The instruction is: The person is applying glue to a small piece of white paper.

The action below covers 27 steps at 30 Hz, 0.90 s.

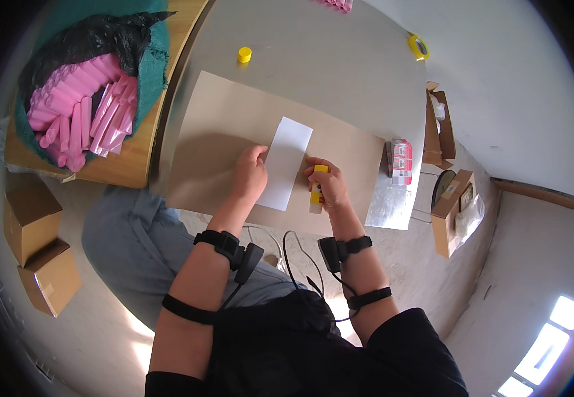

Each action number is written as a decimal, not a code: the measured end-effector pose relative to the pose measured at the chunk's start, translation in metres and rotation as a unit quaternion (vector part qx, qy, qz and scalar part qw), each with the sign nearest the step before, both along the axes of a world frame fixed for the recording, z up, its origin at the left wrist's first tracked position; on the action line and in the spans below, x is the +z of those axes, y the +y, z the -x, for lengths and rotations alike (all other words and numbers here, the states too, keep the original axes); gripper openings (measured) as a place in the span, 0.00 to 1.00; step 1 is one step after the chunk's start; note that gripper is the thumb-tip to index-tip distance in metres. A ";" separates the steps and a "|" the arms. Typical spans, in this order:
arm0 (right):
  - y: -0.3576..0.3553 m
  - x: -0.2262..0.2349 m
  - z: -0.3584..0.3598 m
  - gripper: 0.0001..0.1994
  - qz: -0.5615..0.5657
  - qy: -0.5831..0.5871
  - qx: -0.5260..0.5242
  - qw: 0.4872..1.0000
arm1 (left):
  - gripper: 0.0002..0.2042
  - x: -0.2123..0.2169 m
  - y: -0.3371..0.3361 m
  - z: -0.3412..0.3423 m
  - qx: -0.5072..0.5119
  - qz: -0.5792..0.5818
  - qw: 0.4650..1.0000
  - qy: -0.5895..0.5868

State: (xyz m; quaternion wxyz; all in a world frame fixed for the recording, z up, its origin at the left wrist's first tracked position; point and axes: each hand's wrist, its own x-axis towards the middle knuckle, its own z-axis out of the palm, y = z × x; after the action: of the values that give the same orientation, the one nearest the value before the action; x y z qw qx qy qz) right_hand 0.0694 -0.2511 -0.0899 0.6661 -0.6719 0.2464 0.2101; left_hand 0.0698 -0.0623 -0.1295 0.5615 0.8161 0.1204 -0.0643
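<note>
A narrow sheet of white paper [287, 162] lies on a large brown paper sheet [214, 126] in front of me. My left hand [251, 175] rests along the paper's left edge, fingers curled together and fingertips touching that edge. To the right of the paper, my right hand [331, 185] is wrapped round a yellow glue stick [317, 188], held roughly upright in the picture. Its yellow cap [244, 54] seems to be the round piece standing apart on the grey tabletop, beyond the brown sheet.
Pink rolls [68, 99] fill a green sack on a wooden table at left. Small red-and-white printed cards [401, 162] lie at the grey table's [327, 66] right side. A yellow tape roll [418, 47] sits at its far right corner. Cardboard boxes [35, 221] stand on the floor.
</note>
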 end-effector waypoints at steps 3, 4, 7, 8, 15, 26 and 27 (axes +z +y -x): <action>-0.003 -0.004 0.000 0.24 -0.015 0.007 -0.007 1.000 | 0.13 -0.001 -0.001 -0.005 0.009 0.036 0.999 0.034; -0.003 -0.004 0.001 0.24 -0.020 0.004 -0.006 1.000 | 0.13 -0.002 -0.002 -0.005 0.018 0.059 0.996 0.057; -0.003 -0.003 0.001 0.24 -0.026 0.007 0.000 1.000 | 0.13 -0.002 -0.003 -0.007 0.027 0.070 0.996 0.055; -0.003 -0.002 0.001 0.24 -0.026 0.012 0.005 1.000 | 0.13 -0.001 -0.003 -0.007 0.026 0.070 0.996 0.055; 0.000 -0.003 0.001 0.24 -0.039 0.013 -0.007 0.999 | 0.13 0.006 -0.009 -0.010 0.026 0.114 0.990 0.081; 0.002 -0.008 0.001 0.23 -0.041 0.006 -0.018 0.999 | 0.12 0.001 -0.011 -0.010 0.030 0.116 0.990 0.079; 0.002 -0.008 0.002 0.23 -0.041 0.006 -0.018 0.999 | 0.12 0.001 -0.011 -0.009 0.028 0.111 0.990 0.079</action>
State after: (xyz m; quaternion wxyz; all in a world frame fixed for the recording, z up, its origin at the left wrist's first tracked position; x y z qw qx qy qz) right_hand 0.0677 -0.2494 -0.0981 0.6951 -0.6383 0.2537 0.2125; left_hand 0.0789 -0.0732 -0.1290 0.6387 0.7376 0.1795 -0.1254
